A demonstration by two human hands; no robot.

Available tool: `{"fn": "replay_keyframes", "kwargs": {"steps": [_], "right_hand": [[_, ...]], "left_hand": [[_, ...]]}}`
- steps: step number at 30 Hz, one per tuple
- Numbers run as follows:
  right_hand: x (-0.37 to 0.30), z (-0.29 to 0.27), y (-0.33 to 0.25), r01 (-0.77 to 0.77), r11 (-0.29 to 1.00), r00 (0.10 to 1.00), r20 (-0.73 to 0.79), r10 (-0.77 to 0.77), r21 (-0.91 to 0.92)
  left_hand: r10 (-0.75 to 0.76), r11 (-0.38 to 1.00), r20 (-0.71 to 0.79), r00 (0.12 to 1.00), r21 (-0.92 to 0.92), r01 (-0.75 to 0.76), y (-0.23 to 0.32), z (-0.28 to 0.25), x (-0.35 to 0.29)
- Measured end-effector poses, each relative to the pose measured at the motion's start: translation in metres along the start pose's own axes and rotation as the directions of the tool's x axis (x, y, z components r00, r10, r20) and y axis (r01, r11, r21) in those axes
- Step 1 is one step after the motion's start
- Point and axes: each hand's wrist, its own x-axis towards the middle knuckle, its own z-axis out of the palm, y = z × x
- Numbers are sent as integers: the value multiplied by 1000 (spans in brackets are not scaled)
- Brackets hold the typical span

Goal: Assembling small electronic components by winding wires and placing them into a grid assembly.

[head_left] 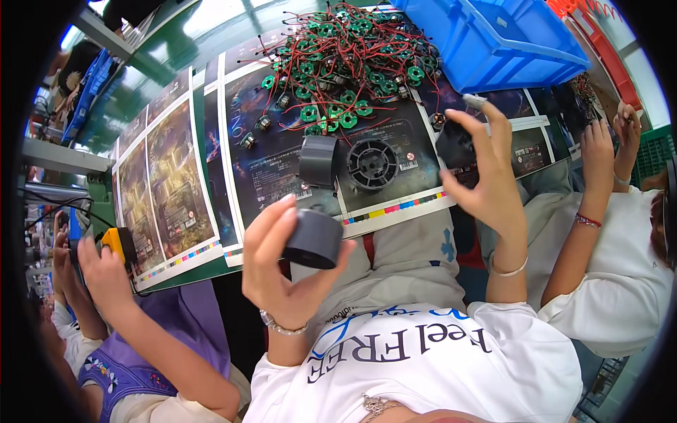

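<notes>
My left hand (278,264) holds a dark grey cylindrical housing (315,238) between thumb and fingers, above my lap and off the table edge. My right hand (491,166) is raised at the table's front edge, its thumb and fingers spread around a black round part (455,146). I see no firm grip on that part, though the hand hides some of it. One right fingertip has a pale wrapping. Between my hands, a grey cylindrical housing (317,161) lies on its side, and another black round housing (371,163) shows its spoked face upward.
A heap of green circuit boards with red wires (338,56) covers the far middle of the table. Behind it to the right stands a blue plastic bin (493,49). Printed sheets (166,190) cover the tabletop. Co-workers' hands (106,271) are at both sides, one near a yellow-and-black device (118,244).
</notes>
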Motion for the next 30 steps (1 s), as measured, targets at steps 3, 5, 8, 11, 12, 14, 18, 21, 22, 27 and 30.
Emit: {"fn": "replay_keyframes", "kwargs": {"steps": [3, 5, 8, 11, 12, 14, 18, 21, 22, 27, 30], "right_hand": [[7, 4, -9, 71, 995, 997, 7, -71, -71], [10, 9, -14, 110, 978, 993, -32, -118, -177], [19, 16, -11, 66, 960, 997, -11, -71, -271], [30, 25, 1, -89, 917, 985, 101, 138, -390], [32, 26, 5, -98, 915, 985, 95, 146, -391], [35, 26, 12, -20, 870, 993, 95, 76, -493], [36, 22, 19, 80, 830, 994, 108, -25, -551], [35, 7, 18, 134, 870, 989, 115, -90, -474], [34, 3, 17, 135, 869, 989, 118, -89, -475], [23, -16, 5, 11, 984, 985, -166, -41, -177], [15, -23, -6, -56, 997, 974, -217, 68, 59]], "left_hand": [[72, 996, 65, 995, -55, -69, -4, 8, 17], [119, 991, 179, 977, -73, -108, -8, 16, 28], [107, 989, 203, 973, -117, -85, -11, 17, 30], [-27, 976, 108, 994, -212, 50, -15, 15, 20], [-20, 976, 114, 993, -215, 45, -16, 15, 16], [-205, 950, 61, 977, -229, 214, -19, 10, 7], [-369, 904, -14, 929, -238, 356, -20, 5, 2], [-319, 923, -50, 946, -242, 299, -16, 9, -1], [-322, 922, -48, 946, -244, 301, -16, 8, -2], [-403, 904, 153, 902, -88, 419, -15, -10, -10], [-272, 962, 170, 947, 13, 274, -17, -13, -13]]}}
